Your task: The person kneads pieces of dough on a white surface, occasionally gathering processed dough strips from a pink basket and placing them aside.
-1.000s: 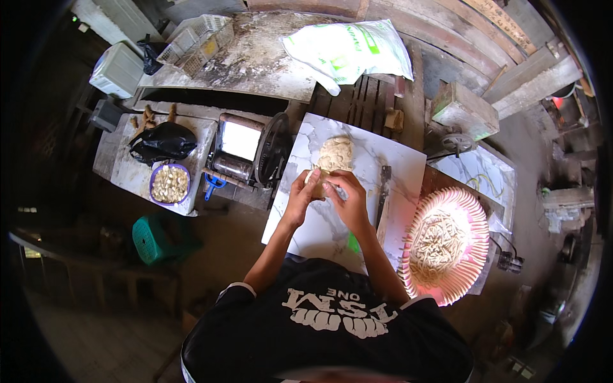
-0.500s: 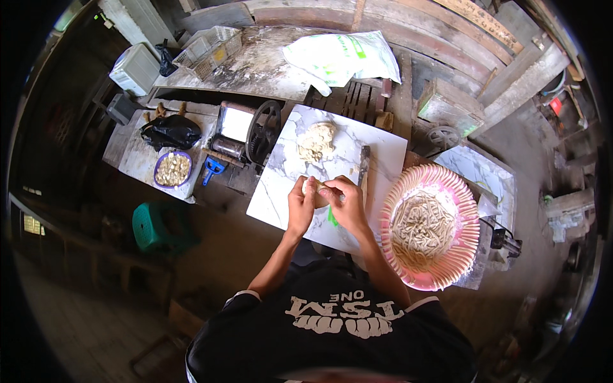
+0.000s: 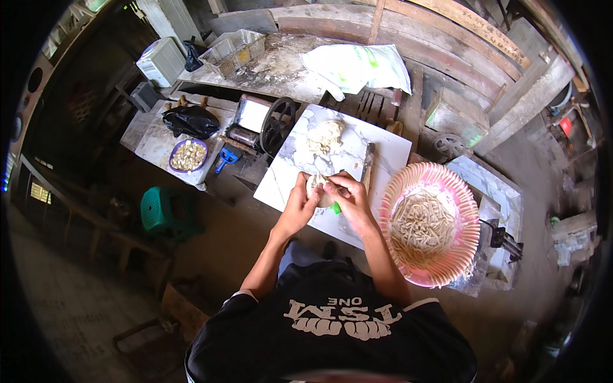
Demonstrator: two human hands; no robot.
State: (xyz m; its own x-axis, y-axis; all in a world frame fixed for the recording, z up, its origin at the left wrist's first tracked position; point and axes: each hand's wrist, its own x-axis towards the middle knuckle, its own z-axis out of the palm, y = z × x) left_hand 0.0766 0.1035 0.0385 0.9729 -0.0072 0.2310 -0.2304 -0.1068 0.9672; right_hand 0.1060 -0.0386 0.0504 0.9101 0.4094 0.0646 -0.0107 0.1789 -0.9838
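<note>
Over the near half of a white marbled board, both my hands are closed around a small piece of pale dough. My left hand grips it from the left, its thumb near the top. From the other side, the fingers and thumb of my right hand press on it. A larger rough lump of dough lies farther back on the board. To its right rests a long flat blade. Something bright green, partly hidden, shows just beneath my hands.
A pink ribbed basin with floured dough strips stands at the right. Left of the board are a hand-cranked roller machine, a blue scraper-like tool and a purple bowl of pale pieces. A green stool stands lower left.
The dough piece shows more plainly between my hands, whose fingers have shifted around it. The surroundings at left and back have moved rightward in the picture as the view turned.
</note>
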